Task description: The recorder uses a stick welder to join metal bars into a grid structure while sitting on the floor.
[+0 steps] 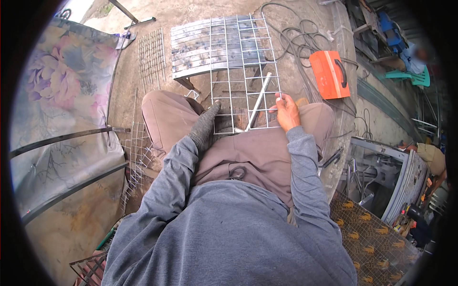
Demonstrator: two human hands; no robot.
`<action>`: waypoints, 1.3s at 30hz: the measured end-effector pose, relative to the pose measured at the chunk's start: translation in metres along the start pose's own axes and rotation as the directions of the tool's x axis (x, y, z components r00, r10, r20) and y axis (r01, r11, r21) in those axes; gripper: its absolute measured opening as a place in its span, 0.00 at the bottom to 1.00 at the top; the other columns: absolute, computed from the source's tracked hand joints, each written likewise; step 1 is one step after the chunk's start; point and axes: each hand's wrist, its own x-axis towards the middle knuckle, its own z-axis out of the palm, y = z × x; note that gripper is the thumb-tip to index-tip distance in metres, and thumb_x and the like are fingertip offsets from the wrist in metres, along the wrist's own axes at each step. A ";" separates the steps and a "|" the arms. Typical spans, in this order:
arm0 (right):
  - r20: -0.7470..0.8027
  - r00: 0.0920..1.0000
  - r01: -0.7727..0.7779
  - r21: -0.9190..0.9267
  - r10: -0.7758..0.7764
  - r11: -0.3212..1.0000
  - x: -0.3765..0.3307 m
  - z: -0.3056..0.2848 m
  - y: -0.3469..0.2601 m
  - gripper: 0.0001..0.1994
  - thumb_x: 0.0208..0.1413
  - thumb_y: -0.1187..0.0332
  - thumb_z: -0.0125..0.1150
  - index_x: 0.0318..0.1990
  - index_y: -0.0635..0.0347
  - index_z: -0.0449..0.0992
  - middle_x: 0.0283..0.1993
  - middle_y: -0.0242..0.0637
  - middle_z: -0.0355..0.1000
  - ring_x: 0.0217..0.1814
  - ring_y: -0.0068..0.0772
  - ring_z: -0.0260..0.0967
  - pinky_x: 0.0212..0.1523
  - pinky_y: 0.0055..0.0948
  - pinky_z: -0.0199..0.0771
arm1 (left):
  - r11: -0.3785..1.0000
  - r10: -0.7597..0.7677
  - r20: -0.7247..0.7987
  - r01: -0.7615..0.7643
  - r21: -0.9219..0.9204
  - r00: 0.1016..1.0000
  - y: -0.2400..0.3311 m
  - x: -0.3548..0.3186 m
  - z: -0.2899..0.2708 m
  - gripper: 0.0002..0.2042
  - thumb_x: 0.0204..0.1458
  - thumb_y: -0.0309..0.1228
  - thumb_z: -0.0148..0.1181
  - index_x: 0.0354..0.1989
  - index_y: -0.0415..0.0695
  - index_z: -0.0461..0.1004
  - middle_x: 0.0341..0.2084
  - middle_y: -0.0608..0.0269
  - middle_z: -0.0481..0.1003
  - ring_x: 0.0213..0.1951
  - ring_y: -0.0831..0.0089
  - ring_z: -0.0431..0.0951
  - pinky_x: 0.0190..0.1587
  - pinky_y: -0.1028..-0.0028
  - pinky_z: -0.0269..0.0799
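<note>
A welded wire grid panel (229, 76) stretches from my lap to a low slatted metal bench (191, 50), and its far part lies over the slats. In a dark grey glove, my left hand (206, 125) is closed on the panel's near left edge. My bare right hand (287, 113) pinches its right edge between thumb and fingers. A pale metal bar (258, 102) slants beneath the wires, between my knees. Some of the left fingers are hidden by the glove's angle.
An orange box with a black handle (330, 75) stands right of the bench, beside looped cables (298, 38). More wire mesh (151, 57) lies at left, near a flowered sheet (67, 76). Two people are at the right, one near a green chair (415, 76). A metal frame (403, 181) stands close by.
</note>
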 end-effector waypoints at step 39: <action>0.299 0.953 -0.156 0.627 -0.050 0.764 -0.032 -0.039 -0.053 0.25 0.71 0.63 0.51 0.72 0.54 0.59 0.45 0.45 0.77 0.27 0.16 0.66 0.22 0.17 0.65 | 0.949 0.284 0.077 -0.269 -0.165 0.956 -0.009 0.013 -0.014 0.13 0.63 0.25 0.57 0.56 0.42 0.71 0.38 0.63 0.77 0.32 0.72 0.81 0.29 0.73 0.82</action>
